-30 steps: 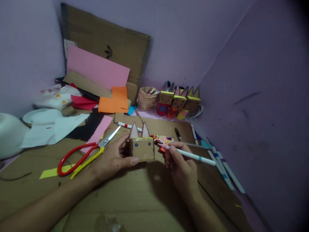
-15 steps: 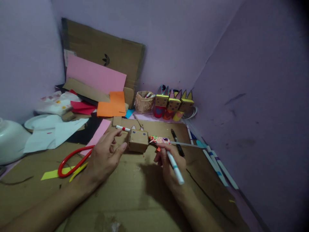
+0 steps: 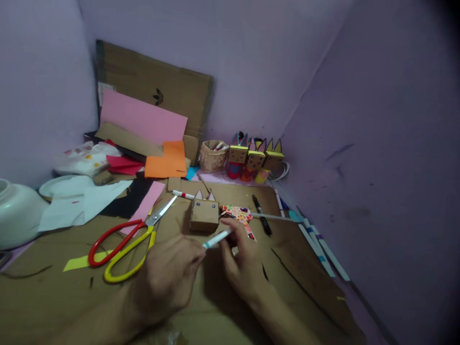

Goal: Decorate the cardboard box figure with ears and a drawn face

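A small cardboard box head point(image 3: 204, 214) with two pointed pink ears and dot eyes lies on the cardboard sheet point(image 3: 223, 306), free of both hands. My right hand point(image 3: 240, 263) is closed round a white marker point(image 3: 217, 238) with a teal band. My left hand point(image 3: 166, 278) is closed at the marker's left end, fingers pinched on its tip or cap. Both hands sit just in front of the box head. A patterned paper scrap point(image 3: 237, 213) lies to the right of the box.
Red and yellow scissors point(image 3: 124, 244) lie open at the left. Three finished box-head figures point(image 3: 254, 160) and a small basket point(image 3: 212, 155) stand at the back wall. Coloured paper sheets point(image 3: 143, 122), a white bowl point(image 3: 16, 211) and several markers point(image 3: 316, 242) surround the work area.
My left hand let go of the box head and drew back toward me. The right hand turned the marker over, and both hands now meet on it.
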Demonstrator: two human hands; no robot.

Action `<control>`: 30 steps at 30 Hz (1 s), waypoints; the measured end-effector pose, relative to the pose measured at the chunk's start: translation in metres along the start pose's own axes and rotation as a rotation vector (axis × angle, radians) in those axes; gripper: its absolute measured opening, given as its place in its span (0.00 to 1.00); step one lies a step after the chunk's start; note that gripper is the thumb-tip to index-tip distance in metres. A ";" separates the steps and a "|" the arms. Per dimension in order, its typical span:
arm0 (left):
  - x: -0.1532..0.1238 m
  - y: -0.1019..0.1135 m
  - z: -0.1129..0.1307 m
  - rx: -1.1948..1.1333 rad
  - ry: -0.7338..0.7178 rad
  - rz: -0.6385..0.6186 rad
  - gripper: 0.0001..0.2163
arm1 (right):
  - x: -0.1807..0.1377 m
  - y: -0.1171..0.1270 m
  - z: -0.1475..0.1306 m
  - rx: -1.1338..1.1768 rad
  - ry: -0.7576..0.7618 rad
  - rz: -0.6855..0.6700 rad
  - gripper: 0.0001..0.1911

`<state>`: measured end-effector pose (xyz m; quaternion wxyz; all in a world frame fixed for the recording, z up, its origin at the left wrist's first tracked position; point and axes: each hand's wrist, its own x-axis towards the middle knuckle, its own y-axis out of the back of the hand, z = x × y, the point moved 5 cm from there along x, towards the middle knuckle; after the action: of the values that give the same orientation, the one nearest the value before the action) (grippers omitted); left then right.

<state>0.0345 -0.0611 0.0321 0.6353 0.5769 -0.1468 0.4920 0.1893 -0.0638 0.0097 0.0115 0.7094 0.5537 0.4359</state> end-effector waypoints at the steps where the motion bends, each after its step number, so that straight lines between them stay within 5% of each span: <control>1: 0.000 0.001 -0.008 -0.012 0.104 0.024 0.06 | 0.001 0.003 0.000 0.126 -0.049 0.058 0.12; 3: 0.000 0.002 -0.021 -0.039 0.294 0.058 0.04 | 0.001 0.010 0.001 0.378 -0.157 0.193 0.04; 5: -0.001 0.003 -0.029 -0.079 0.431 0.097 0.03 | 0.002 0.009 0.006 0.624 -0.295 0.244 0.14; 9: -0.004 0.003 -0.030 -0.154 0.513 0.200 0.03 | 0.002 -0.011 0.013 0.995 -0.601 0.059 0.19; 12: -0.006 -0.002 -0.027 -0.180 0.483 0.123 0.03 | 0.000 -0.017 0.017 1.027 -0.713 0.012 0.22; 23: -0.006 -0.017 -0.029 -0.193 0.310 -0.163 0.10 | 0.002 -0.005 0.011 0.750 -0.597 0.051 0.12; 30: 0.001 -0.021 -0.031 -0.348 0.389 -0.317 0.14 | 0.008 0.002 0.007 0.748 -0.498 0.023 0.07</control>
<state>0.0399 -0.0303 0.0109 0.8098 0.3699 -0.0126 0.4553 0.1952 -0.0555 0.0115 -0.1180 0.7541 0.6457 0.0218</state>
